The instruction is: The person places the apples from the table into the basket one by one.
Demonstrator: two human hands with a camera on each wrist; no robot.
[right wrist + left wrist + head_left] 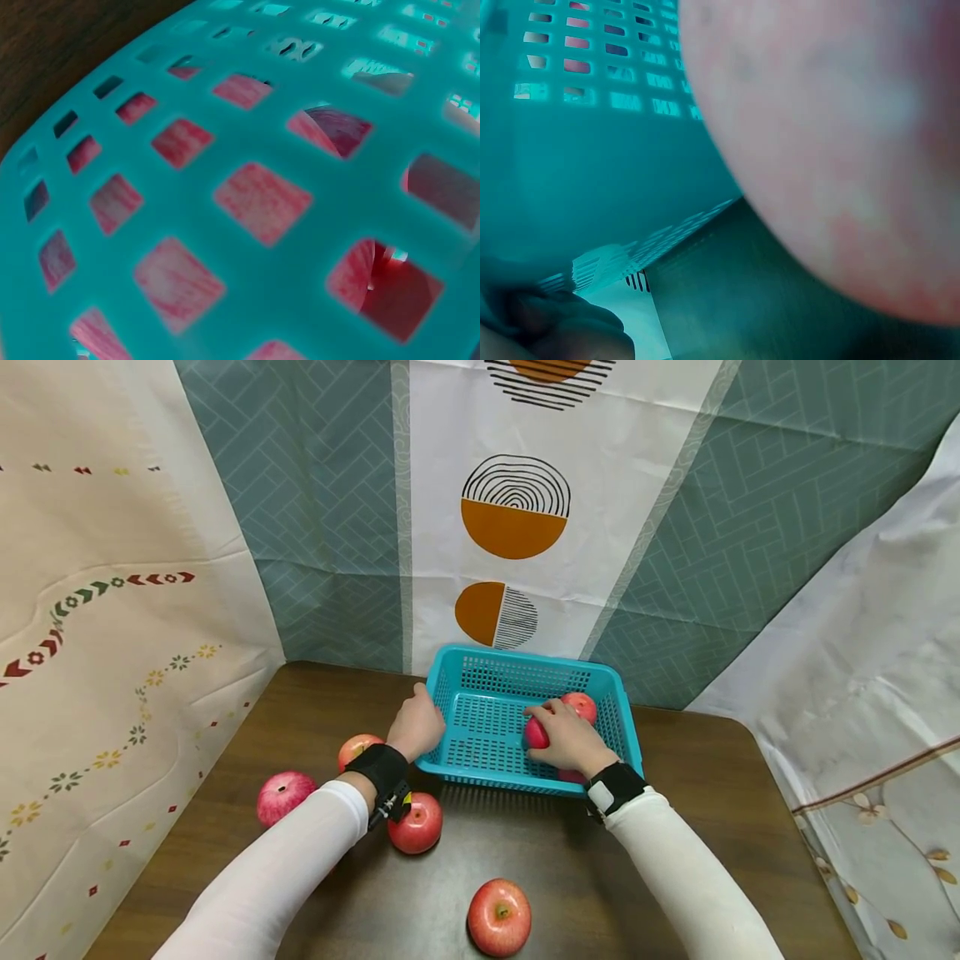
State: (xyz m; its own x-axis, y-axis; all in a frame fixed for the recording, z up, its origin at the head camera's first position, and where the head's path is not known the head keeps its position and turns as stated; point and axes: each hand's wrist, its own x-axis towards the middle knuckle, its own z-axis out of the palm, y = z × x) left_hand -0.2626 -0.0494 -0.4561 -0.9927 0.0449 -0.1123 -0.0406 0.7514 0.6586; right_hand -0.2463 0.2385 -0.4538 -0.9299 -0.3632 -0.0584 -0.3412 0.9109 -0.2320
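Observation:
A turquoise plastic basket [480, 778] with slotted walls stands on the table. My left hand [417, 724] grips its left rim; the curled fingers [570, 326] show at the lower left in the left wrist view. Inside the basket's right part, my right hand [567, 737] holds a dark pink round fruit [536, 734] from above, partly covering it. A red apple [580, 705] lies behind that hand, and another pink fruit [572, 775] shows below it by the front wall. Through the slots in the right wrist view appears a streaked pink fruit [262, 202].
On the brown table [600, 893], one apple [499, 917] lies in front and another apple [416, 824] beside my left wrist. Farther left are a partly hidden apple [358, 748] and a dark pink fruit [285, 797]. A patterned curtain [330, 527] hangs behind the basket.

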